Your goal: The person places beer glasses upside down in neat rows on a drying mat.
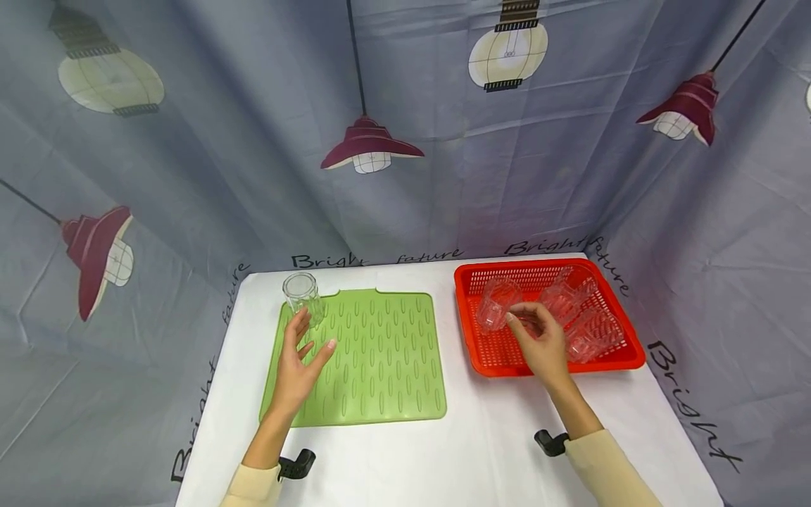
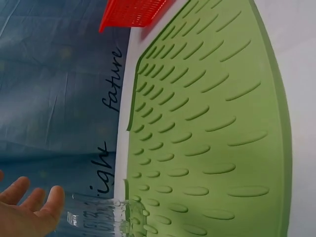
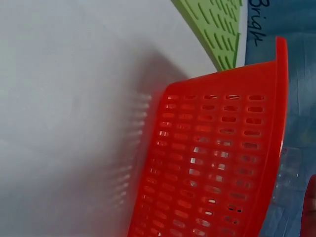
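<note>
A clear ribbed glass (image 1: 300, 289) stands upright at the far left corner of a green mat (image 1: 380, 373). My left hand (image 1: 298, 373) is just in front of it, fingers loosely extended and thumb spread; a gap separates them from the glass (image 2: 94, 217) in the left wrist view. Over the red basket (image 1: 465, 338), my right hand (image 1: 541, 345) has its fingers bent, thumb and index fingertips at the right side of a clear glass (image 1: 497, 299). Whether they grip it is hidden. Other clear glasses (image 1: 592, 334) lie tilted in the basket's right half.
A white table (image 1: 405, 458) carries the mat and the basket side by side, with a white strip between them. Grey-blue curtains (image 1: 412, 218) printed with lamps enclose the table's back and sides. The basket's perforated wall (image 3: 197, 158) rises around the glasses.
</note>
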Available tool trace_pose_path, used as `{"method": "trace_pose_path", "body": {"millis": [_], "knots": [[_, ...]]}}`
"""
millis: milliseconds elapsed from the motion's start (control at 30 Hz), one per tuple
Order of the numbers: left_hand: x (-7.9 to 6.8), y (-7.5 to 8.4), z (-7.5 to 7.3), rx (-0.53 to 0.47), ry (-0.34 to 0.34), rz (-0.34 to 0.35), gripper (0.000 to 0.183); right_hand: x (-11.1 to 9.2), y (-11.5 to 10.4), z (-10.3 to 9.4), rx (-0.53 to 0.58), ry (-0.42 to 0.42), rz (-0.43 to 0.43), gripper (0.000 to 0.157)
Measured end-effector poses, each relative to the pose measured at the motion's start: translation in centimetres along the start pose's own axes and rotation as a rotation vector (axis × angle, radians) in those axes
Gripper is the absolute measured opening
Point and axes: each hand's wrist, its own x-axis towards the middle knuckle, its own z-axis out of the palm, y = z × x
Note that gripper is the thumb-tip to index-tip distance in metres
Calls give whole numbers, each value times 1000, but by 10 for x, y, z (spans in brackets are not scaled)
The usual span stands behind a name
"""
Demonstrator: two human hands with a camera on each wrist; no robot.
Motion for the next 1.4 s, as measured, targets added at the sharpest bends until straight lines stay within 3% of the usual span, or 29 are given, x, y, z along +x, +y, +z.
{"method": "trace_pose_path", "body": {"millis": [233,433,767,1167,1400], "knots": [[-12,1,4,-15,-9,-14,84,11,11,5,-19,-26,7,26],[-22,-1,10,-5,-25,-38,85,19,22,7,-113,-39,42,26],[-27,-1,22,-39,-24,-40,85,29,26,9,-217,-55,33,27],[-33,1,36,-82,-49,-27,82,39,35,16,-456,-72,-166,21],[-35,1,38,-96,-66,-41,84,37,38,18,-495,-65,-194,15]]}}
